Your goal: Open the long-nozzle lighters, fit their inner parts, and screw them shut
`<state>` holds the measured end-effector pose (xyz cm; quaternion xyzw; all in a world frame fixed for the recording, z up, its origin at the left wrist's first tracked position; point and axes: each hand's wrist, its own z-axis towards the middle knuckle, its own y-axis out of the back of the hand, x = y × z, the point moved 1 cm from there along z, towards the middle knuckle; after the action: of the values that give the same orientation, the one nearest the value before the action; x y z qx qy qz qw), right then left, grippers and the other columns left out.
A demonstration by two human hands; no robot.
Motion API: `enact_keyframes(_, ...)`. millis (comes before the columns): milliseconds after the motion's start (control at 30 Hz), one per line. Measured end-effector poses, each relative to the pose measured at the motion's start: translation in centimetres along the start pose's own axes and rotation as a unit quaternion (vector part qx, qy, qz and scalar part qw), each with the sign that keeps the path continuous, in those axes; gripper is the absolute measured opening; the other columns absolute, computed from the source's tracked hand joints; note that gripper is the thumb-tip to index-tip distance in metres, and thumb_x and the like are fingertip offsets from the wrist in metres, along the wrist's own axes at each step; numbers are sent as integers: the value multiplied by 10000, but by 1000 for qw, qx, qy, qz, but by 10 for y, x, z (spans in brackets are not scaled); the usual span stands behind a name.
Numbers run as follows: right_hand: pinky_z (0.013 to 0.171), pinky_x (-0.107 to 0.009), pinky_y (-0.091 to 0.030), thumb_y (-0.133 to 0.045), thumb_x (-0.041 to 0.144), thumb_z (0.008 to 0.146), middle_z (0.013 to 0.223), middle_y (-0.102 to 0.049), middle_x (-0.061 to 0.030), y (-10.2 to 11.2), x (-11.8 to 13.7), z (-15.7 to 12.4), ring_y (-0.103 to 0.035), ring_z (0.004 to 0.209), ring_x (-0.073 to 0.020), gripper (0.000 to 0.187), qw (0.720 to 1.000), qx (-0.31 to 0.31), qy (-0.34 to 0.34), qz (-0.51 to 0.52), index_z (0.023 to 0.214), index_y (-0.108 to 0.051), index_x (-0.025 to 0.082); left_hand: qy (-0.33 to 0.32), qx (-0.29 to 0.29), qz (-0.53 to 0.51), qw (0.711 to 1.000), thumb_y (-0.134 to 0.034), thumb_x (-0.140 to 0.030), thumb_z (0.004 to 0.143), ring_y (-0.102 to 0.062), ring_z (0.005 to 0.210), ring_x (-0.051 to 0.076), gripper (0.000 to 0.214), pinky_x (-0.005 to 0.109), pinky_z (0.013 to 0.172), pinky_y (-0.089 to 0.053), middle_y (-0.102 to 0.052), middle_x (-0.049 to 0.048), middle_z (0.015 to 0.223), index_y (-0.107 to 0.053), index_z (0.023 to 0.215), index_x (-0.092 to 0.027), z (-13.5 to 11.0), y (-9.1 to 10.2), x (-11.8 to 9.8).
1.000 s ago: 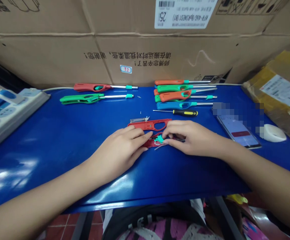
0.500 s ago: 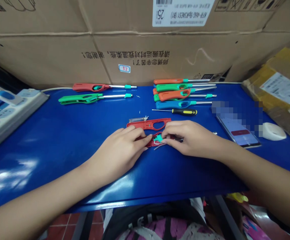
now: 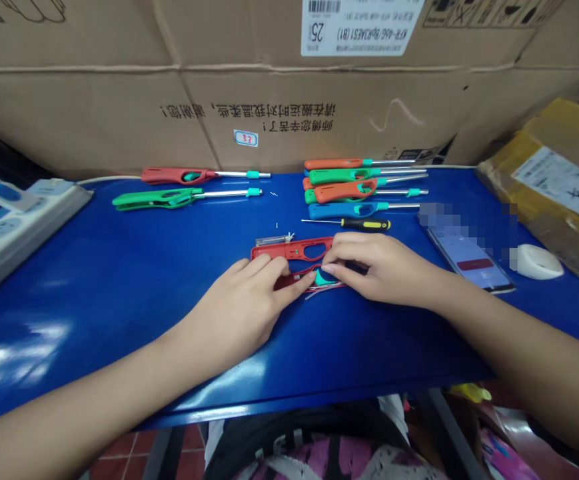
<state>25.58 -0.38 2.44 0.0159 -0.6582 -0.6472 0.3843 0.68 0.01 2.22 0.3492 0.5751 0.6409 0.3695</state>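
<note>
My left hand [image 3: 252,293] is closed on the left end of a red lighter half-shell [image 3: 296,275] lying on the table, its index finger stretched to the turquoise trigger [image 3: 325,277]. My right hand [image 3: 374,263] pinches at the trigger from the right and hides the shell's far end. A thin pale wire [image 3: 319,291] runs along the shell's near edge. Just behind lies the second red half-shell [image 3: 289,250], with an oval opening. A clear fuel tank [image 3: 270,241] rests beyond it.
Assembled lighters lie at the back, a green one [image 3: 156,199] left and a blue one [image 3: 339,211] right. A screwdriver [image 3: 364,224], tiny screws [image 3: 274,194], a phone [image 3: 474,267], a white mouse [image 3: 539,262] and a power strip [image 3: 24,223] lie around. Cardboard [image 3: 249,87] stands behind.
The turquoise trigger has gone from upright between my fingers to lying lower in the shell. My left index finger has reached right onto it. The view has shifted slightly.
</note>
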Motion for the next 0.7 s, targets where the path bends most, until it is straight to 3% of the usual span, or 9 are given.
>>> enact_keyframes(100, 692, -279, -416, -561, 311, 997, 920, -673, -15, 8, -2, -2, -602, 800, -143, 173, 1000, 6, 7, -30, 940, -685, 205, 6, -1, -2, 1000, -491, -180, 1012, -607, 1009, 305, 493, 432, 782, -534, -623, 121, 1118, -528, 1496, -270, 0, 0, 1)
enact_keyframes(233, 705, -276, -428, -584, 308, 983, 963, -672, -13, 16, -1, -7, -613, 826, -148, 124, 996, 34, 66, -57, 977, -665, 214, 18, -20, -33, 999, -475, -221, 1034, -610, 996, 284, 437, 432, 808, -543, -635, 109, 1125, -567, 1458, -275, 2, -3, 5)
enact_keyframes(433, 721, -292, -472, -589, 302, 988, 1131, -657, -44, 7, 4, -8, -649, 890, -178, 157, 987, 59, 112, -98, 1111, -649, 225, 21, -61, -91, 994, -522, -289, 1017, -598, 1104, 290, 452, 437, 899, -536, -649, 105, 1239, -554, 1464, -234, 2, 1, 13)
enact_keyframes(533, 722, -299, -486, -560, 307, 1008, 1121, -660, -47, 2, 4, -6, -653, 898, -187, 177, 984, 63, 124, -108, 1139, -646, 223, 39, -99, -128, 986, -554, -361, 995, -597, 1096, 282, 472, 439, 937, -526, -634, 119, 1270, -584, 1432, -188, 4, 8, 24)
enact_keyframes(700, 744, -292, -498, -549, 279, 1016, 1146, -674, -46, 3, 5, -5, -664, 923, -185, 170, 985, 70, 119, -103, 1135, -659, 229, 108, -151, -113, 976, -499, -305, 1013, -594, 1114, 291, 403, 463, 986, -505, -648, 131, 1236, -660, 1341, -135, 9, 1, 52)
